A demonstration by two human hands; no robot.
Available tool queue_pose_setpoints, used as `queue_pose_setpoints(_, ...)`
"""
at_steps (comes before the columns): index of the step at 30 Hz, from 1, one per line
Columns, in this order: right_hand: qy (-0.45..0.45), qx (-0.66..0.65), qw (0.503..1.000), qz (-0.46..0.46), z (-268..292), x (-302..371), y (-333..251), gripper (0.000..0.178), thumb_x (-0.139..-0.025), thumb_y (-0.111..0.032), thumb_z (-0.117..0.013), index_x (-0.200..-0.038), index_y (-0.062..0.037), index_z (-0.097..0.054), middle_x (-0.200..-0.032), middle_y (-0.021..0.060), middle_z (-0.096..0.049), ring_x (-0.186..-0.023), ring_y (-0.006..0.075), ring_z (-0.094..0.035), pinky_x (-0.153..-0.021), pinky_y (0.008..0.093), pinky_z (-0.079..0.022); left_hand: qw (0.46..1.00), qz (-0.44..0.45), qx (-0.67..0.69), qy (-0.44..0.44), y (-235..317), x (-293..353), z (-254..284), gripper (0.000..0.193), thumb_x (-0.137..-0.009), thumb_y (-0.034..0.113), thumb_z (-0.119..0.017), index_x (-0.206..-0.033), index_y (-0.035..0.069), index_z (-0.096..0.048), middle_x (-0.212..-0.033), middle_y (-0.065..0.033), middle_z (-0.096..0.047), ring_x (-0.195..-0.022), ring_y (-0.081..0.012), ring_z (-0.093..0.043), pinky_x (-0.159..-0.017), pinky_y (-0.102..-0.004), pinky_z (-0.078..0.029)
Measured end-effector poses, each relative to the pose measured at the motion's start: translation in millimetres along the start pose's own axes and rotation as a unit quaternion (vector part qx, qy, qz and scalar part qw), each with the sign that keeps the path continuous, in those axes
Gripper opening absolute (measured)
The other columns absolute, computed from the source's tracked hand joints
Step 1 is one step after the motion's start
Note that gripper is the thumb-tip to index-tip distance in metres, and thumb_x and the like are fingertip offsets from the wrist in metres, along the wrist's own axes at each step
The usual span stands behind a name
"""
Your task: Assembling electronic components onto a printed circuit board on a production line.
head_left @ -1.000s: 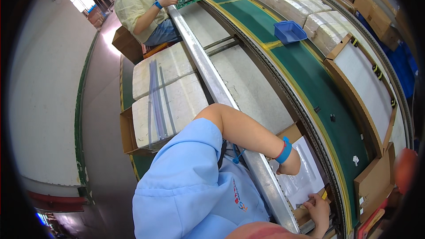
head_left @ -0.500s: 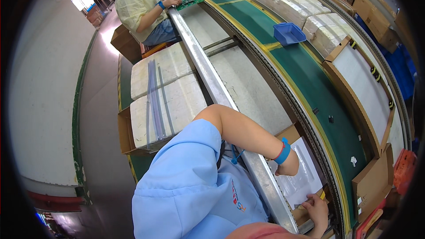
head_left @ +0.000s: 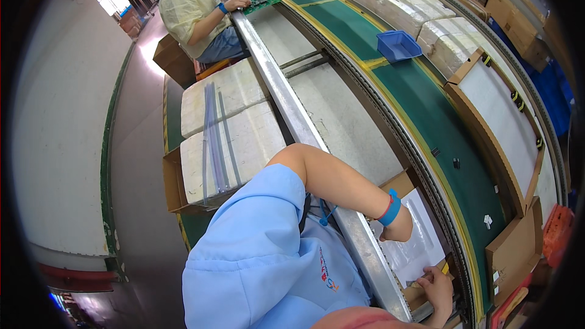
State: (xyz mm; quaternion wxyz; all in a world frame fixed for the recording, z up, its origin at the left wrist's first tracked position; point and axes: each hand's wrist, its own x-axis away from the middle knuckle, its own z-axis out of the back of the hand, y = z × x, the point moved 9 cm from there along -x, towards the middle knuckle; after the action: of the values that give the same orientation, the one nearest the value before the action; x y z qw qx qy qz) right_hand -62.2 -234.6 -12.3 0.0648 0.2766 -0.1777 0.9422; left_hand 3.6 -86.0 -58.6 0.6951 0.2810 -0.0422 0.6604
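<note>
A white sheet [head_left: 400, 266] with shiny clear plastic on it lies in a shallow cardboard tray [head_left: 399, 181] at the lower right. Over the sheet's left side, my left hand [head_left: 399, 229] is bent down with its fingers curled in; what they hold, if anything, is hidden. A blue strap with a red edge circles that wrist. My right hand [head_left: 437, 290] is at the sheet's near edge, fingers bent and closed on its border. A small yellow piece shows beside those fingers.
A metal rail [head_left: 292, 100] runs between me and the green conveyor belt [head_left: 420, 100]. On the belt are a blue bin [head_left: 398, 46], small dark parts and a cardboard tray [head_left: 496, 125]. Foam blocks [head_left: 228, 152] stand left. Farther off, a person [head_left: 198, 15] handles a green circuit board [head_left: 261, 0].
</note>
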Motion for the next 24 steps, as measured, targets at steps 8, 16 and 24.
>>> queue_pose_setpoints(8, -0.006, -0.005, 1.0, 0.0, 0.1, 0.3, -0.9, 0.041, -0.071, -0.013, -0.079, -0.108, -0.0023, -0.067, -0.078, 0.0117, -0.07, -0.074, 0.0275, -0.069, -0.069, 0.0372, -0.053, 1.0, -0.001, 0.001, 0.01, -0.7, -2.1, -2.2, 0.02, -0.065, 0.015, -0.075, -0.079, 0.001, -0.071, -0.082, -0.0169, -0.07, -0.077, -0.0358, -0.068, -0.061, -0.0484, -0.052)
queue_pose_setpoints(16, -0.001, -0.013, 1.0, -0.001, -1.8, -0.3, 2.7, 0.044, -0.067, -0.01, -0.08, -0.109, -0.003, -0.068, -0.077, 0.0109, -0.07, -0.073, 0.0252, -0.069, -0.068, 0.0355, -0.053, 1.0, -0.004, 0.0, 0.007, 0.3, -1.2, -0.9, 0.02, -0.065, 0.015, -0.075, -0.079, 0.001, -0.071, -0.081, -0.0173, -0.07, -0.077, -0.036, -0.068, -0.061, -0.0484, -0.052)
queue_pose_setpoints(24, -0.003, -0.01, 1.0, 0.002, -2.0, -1.0, 3.3, 0.044, -0.067, -0.009, -0.08, -0.109, -0.0025, -0.067, -0.078, 0.011, -0.07, -0.074, 0.0258, -0.069, -0.069, 0.036, -0.054, 1.0, 0.003, 0.0, -0.001, -1.1, -2.7, -2.9, 0.023, -0.066, 0.016, -0.076, -0.083, 0.002, -0.071, -0.085, -0.0166, -0.071, -0.081, -0.0358, -0.068, -0.064, -0.0483, -0.053)
